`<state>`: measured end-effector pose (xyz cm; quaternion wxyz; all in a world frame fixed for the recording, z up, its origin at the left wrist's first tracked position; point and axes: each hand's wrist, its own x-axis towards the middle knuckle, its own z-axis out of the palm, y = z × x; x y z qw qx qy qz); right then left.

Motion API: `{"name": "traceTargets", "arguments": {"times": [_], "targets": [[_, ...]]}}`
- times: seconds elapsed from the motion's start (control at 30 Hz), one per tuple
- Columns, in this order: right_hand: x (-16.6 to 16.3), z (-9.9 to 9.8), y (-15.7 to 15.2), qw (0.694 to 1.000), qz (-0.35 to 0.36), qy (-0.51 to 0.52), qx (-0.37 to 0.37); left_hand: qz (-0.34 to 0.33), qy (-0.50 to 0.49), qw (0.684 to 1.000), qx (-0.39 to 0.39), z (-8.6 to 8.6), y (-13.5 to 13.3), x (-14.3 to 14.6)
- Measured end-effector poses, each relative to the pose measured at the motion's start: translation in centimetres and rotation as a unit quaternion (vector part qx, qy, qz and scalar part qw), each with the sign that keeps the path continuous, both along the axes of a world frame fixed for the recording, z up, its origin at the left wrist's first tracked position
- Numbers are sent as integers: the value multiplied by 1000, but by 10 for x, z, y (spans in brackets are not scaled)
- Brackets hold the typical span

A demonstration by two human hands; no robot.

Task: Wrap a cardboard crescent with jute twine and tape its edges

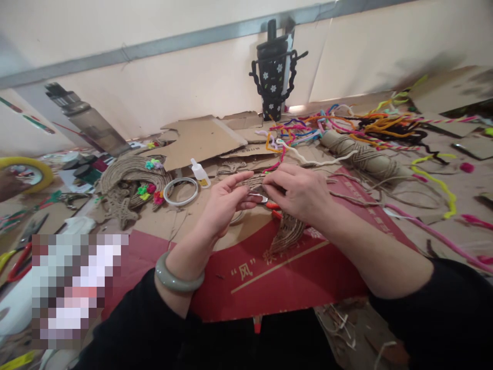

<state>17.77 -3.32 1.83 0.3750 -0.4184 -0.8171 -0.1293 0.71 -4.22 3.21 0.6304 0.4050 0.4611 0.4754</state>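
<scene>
My left hand (225,203) and my right hand (298,192) meet over a curved piece wrapped in brown jute rope (287,231). Both hands have fingers pinched on its upper end, above a red cardboard sheet (292,280). Something small and metallic with a red-orange part (269,204) shows between the hands; I cannot make out what it is. A grey-green bangle (177,276) sits on my left wrist. Black sleeves cover both forearms.
A small glue bottle (200,173) and a tape ring (180,191) lie left of the hands. A jute-wound arch with pompoms (133,180) is further left, scissors (23,246) at far left. Coloured pipe cleaners (365,126), a twine spool (362,154) and a black flowered tumbler (274,77) stand behind.
</scene>
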Motion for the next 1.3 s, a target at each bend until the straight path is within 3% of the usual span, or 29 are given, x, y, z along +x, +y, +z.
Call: {"name": "traceTargets", "arguments": {"times": [0.43, 0.73, 1.07, 1.3], "targets": [[-2, -2, 0, 1000, -20, -23, -1, 3, -4, 1000, 1, 0, -1, 2], [-3, 1, -2, 998, -22, -28, -44, 9, -1, 1000, 3, -2, -2, 3], [-3, 0, -2, 999, -21, -28, -16, -2, -9, 1000, 15, -5, -1, 2], [-3, 1, -2, 998, -28, -29, -48, -5, 3, 999, 33, -7, -2, 1]]}}
